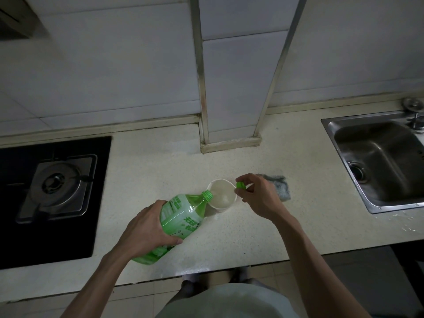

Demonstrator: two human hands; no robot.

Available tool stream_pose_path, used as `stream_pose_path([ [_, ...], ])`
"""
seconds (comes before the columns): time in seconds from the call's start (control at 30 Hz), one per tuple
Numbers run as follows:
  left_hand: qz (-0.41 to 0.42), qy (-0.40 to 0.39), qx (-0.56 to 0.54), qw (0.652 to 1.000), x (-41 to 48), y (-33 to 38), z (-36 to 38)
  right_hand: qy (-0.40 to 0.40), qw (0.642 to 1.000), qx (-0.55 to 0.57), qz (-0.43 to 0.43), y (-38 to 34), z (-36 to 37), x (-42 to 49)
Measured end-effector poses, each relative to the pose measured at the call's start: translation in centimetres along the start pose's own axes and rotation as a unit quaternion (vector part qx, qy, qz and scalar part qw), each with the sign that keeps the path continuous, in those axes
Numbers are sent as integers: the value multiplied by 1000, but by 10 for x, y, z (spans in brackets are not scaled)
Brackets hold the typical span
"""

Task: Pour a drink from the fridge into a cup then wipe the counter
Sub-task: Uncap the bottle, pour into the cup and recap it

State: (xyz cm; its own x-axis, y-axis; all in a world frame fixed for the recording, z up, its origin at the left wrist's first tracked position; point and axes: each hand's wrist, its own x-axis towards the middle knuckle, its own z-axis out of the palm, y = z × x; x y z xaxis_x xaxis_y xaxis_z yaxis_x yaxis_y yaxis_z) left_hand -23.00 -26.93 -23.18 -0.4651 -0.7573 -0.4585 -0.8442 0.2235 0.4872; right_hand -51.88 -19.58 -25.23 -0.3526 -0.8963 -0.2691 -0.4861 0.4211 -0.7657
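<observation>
Tilting low over the bench (252,237), the bottle (181,216) lies nearly on its side with its open green neck just above the near rim of the cup (221,196), which stands upright on the bench and seems to hold some pale drink; whether a stream is running cannot be told. The left hand (146,228) holds the bottle round its fat lower body, fingers (174,242) clamped on it. The right hand (259,198) hovers just beside the cup's far rim, fingers (243,177) pinched on the cap (241,185). To pour well, the neck should sit over the middle of the cup rather than its edge, and the tilt should rise slowly, since a big, fairly full bottle is likely to glug and splash. The right hand could steady the light cup. Leave room below the rim, then level the bottle before lifting it away. A cloth (278,184) lies just behind the right hand, ready for wiping. A sink (378,166) is set in to the right and a hob (57,187) to the left.
</observation>
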Motion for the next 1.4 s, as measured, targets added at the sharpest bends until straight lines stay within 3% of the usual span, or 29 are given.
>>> stream_pose_path([
  [1.4, -3, 3, 4, 1000, 0, 0, 2, -2, 1000, 8, 3, 1, 3, -5],
])
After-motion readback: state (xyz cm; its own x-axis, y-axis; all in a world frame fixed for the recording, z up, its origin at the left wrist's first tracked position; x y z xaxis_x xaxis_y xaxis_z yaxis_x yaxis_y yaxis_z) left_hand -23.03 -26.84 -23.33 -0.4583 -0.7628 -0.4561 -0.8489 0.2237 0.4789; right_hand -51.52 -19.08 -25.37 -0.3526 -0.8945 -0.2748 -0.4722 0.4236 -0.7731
